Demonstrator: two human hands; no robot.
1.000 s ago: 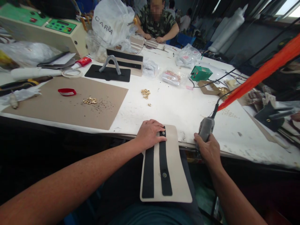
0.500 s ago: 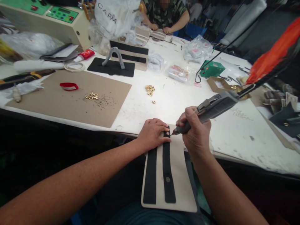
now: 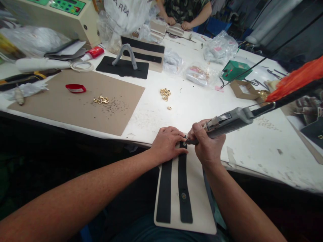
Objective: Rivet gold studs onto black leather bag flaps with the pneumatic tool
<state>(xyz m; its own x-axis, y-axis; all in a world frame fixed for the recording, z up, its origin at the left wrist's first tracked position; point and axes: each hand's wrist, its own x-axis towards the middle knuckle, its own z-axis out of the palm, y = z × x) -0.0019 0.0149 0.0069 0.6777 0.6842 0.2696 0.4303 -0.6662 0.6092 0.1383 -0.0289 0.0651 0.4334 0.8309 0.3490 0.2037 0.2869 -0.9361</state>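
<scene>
My right hand (image 3: 209, 144) is wrapped round a grey electric screwdriver (image 3: 224, 123), its thin tip meeting the top end of a black strap (image 3: 183, 174) beside a round metal stud (image 3: 185, 144). The strap lies on a beige panel (image 3: 199, 201) that rests on my lap, its far end at the table edge. My left hand (image 3: 168, 143) grips the panel's far end, with thumb and fingertips pressed on the strap either side of the stud. A second stud (image 3: 183, 196) shows lower on the strap. A wider black band (image 3: 164, 195) runs alongside.
Small gold metal fittings (image 3: 165, 94) lie on the white table (image 3: 141, 114); more gold fittings (image 3: 101, 99) and dark bits are on a brown board (image 3: 55, 111). A black panel with a grey handle (image 3: 127, 55) stands behind. Across the table, a person's hands (image 3: 186, 25) hold a piece.
The view has shifted a little, so the table things sit slightly to the right. The screwdriver's tip has moved closer to the stud, and the tool is tilted a bit flatter.
</scene>
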